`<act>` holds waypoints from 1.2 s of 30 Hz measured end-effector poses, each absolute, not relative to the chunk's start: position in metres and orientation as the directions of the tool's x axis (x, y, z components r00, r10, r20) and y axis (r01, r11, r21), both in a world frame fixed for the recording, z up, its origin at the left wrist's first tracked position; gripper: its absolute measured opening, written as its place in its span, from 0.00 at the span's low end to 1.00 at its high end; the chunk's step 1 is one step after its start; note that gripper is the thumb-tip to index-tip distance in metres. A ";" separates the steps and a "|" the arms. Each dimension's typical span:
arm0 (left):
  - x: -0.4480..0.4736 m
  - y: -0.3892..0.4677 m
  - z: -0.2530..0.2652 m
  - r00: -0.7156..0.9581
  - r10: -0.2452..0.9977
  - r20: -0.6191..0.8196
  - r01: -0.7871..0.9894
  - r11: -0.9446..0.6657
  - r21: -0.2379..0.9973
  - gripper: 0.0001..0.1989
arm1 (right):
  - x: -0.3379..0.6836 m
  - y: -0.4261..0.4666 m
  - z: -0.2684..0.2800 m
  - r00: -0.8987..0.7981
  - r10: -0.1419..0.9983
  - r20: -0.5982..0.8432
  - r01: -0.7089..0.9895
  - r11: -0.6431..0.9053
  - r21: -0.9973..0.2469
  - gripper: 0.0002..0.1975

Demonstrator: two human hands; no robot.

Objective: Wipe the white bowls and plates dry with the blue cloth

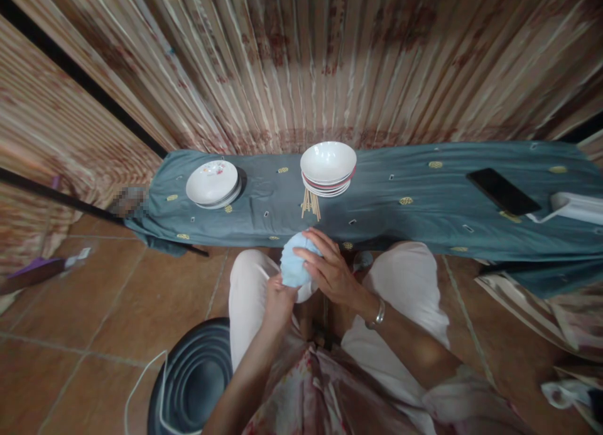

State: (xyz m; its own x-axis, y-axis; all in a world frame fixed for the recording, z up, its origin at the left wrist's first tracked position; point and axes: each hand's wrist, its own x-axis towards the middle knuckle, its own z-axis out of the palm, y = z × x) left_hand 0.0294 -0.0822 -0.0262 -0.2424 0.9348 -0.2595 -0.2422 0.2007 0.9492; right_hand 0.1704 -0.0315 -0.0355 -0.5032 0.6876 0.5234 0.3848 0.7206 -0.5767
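Observation:
A light blue cloth (293, 265) is bunched between my two hands, above my lap and just short of the table's near edge. My left hand (279, 302) grips its lower left edge, thumb on top. My right hand (335, 276) bends its fingers over the cloth's right side. Under the cloth shows the curved edge of a white dish (307, 291), mostly hidden, so its shape is unclear. Ahead on the table stand a stack of white bowls (328, 161) with several wooden chopsticks (311, 203) before it, and a smaller stack of white dishes (211, 182) to the left.
A green patterned cloth covers the narrow table (264, 199). A black phone (503, 191) and a white object (577, 207) lie at its right. On the tiled floor, left of my legs, is a dark ribbed basin-like container (200, 372). Behind hangs a striped curtain (301, 64).

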 end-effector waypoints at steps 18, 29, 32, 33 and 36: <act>0.030 -0.086 -0.022 -0.224 0.929 -0.294 -0.183 0.257 0.949 0.11 | 0.170 -0.030 -0.033 -0.520 0.680 0.518 0.411 0.730 -0.546 0.18; 0.031 -0.090 -0.014 -0.175 0.940 -0.292 -0.184 0.261 0.948 0.12 | 0.174 -0.011 -0.048 -0.360 0.816 0.452 0.373 0.570 -0.732 0.21; 0.031 -0.091 -0.014 -0.181 0.941 -0.287 -0.196 0.251 0.948 0.12 | 0.174 -0.014 -0.045 -0.387 0.808 0.445 0.375 0.579 -0.724 0.21; 0.031 -0.091 -0.014 -0.184 0.941 -0.285 -0.204 0.247 0.947 0.11 | 0.174 -0.016 -0.044 -0.404 0.796 0.450 0.378 0.594 -0.710 0.22; 0.030 -0.090 -0.014 -0.189 0.945 -0.266 -0.217 0.224 0.950 0.11 | 0.172 -0.024 -0.039 -0.459 0.736 0.497 0.382 0.669 -0.638 0.22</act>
State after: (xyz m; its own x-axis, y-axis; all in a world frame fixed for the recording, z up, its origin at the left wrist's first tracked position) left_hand 0.0301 -0.0901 -0.0142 -0.1891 0.9453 -0.2657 -0.2167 0.2237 0.9503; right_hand 0.1721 -0.0240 -0.0392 -0.4591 0.7361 0.4973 0.3817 0.6690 -0.6378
